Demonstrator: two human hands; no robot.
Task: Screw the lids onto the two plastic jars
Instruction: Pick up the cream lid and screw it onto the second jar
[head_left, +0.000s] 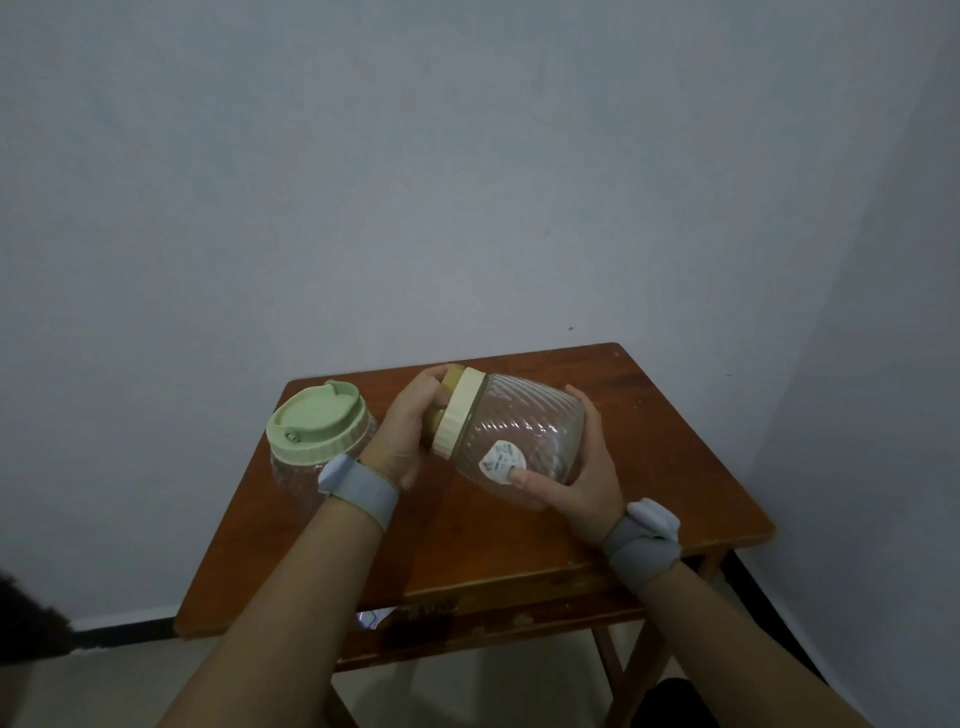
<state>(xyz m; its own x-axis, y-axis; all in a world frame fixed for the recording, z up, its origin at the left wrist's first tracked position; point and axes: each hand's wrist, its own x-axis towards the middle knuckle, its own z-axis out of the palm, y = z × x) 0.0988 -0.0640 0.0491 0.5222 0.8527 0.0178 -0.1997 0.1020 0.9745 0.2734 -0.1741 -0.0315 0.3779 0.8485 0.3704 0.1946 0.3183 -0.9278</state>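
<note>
A clear ribbed plastic jar (524, 426) with a white sticker is held above the table, tipped on its side with its mouth toward the left. A cream lid (460, 413) sits on its neck. My left hand (402, 431) is wrapped over the top of that lid. My right hand (584, 478) cups the jar's base and side, thumb on the sticker. A second clear jar (304, 473) stands upright at the table's left edge with a pale green lid (317, 423) on it, partly hidden behind my left wrist.
The small brown wooden table (675, 467) stands against a grey wall in a corner. Both wrists wear grey bands. The floor shows below the table's front edge.
</note>
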